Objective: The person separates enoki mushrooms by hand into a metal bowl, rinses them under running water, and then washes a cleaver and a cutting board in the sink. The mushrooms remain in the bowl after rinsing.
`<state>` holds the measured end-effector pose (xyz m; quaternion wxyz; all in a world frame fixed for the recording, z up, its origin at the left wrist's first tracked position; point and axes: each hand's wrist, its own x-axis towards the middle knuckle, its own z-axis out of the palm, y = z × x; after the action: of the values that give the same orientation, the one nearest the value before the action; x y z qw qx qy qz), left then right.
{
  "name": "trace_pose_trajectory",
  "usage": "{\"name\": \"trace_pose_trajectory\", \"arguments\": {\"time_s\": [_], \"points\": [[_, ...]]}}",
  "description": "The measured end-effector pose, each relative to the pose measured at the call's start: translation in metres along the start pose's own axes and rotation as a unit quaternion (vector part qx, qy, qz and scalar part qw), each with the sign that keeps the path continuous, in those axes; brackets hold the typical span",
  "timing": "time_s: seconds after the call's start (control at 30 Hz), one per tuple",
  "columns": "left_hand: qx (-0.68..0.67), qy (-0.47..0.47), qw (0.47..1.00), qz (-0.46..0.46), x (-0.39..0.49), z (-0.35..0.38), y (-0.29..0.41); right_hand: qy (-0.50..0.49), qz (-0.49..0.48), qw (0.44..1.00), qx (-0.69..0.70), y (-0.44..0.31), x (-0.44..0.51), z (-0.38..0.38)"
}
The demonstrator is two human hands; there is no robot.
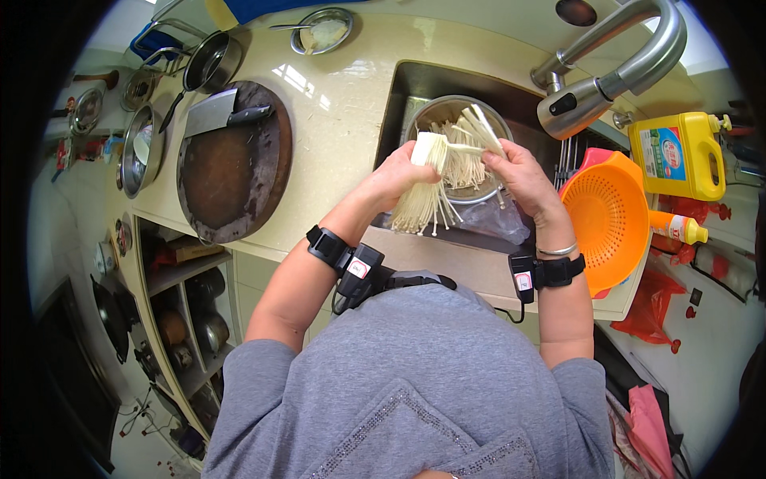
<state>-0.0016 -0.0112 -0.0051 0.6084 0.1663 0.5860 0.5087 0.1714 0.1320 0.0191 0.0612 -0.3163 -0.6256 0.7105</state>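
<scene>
My left hand [409, 175] grips a thick bunch of enoki mushrooms [422, 194], its cut base up and its thin stems and small caps hanging down. In my right hand [522, 173] is a smaller torn-off clump of enoki [482, 129]. A few strands stretch between the two bunches. Below both hands, a round metal bowl [423, 112] in the sink holds loose enoki [464, 167]. A crumpled clear plastic bag [497, 220] lies in the sink by the bowl's near side.
The steel faucet [565, 111] overhangs the sink [413, 78] at right. Beyond my right forearm sit an orange colander [604, 221] and a yellow detergent jug [676, 157]. Leftward, a cleaver [209, 114] rests on a round chopping board [224, 179]. A small metal bowl with white contents [323, 33] stands behind.
</scene>
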Motion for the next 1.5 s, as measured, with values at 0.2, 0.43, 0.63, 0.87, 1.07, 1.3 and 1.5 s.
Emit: {"name": "trace_pose_trajectory", "arguments": {"time_s": [0.2, 0.43, 0.63, 0.87, 1.07, 1.3, 1.5], "points": [[-0.126, -0.031, 0.992, 0.006, -0.007, -0.007, 0.009, 0.036, 0.035, 0.991, 0.124, -0.006, -0.006, -0.004], [-0.227, -0.057, 0.972, 0.020, 0.000, 0.015, 0.008, -0.017, 0.035, 0.989, 0.143, 0.009, 0.001, 0.043], [-0.229, -0.067, 0.971, 0.007, 0.000, 0.012, 0.003, -0.036, 0.026, 0.996, 0.072, 0.013, 0.003, 0.036], [-0.149, -0.074, 0.986, -0.001, -0.004, 0.005, 0.006, -0.024, 0.078, 0.993, 0.082, 0.004, 0.001, 0.024], [-0.027, 0.000, 1.000, 0.011, 0.000, -0.003, -0.004, -0.029, 0.041, 0.996, 0.077, -0.010, -0.003, -0.001], [-0.201, -0.053, 0.978, -0.031, -0.003, -0.003, 0.002, -0.002, 0.058, 0.991, 0.123, -0.005, -0.001, 0.010], [-0.241, -0.094, 0.966, 0.005, -0.002, 0.013, 0.006, -0.026, 0.064, 0.994, 0.087, 0.010, 0.005, 0.045]]}}
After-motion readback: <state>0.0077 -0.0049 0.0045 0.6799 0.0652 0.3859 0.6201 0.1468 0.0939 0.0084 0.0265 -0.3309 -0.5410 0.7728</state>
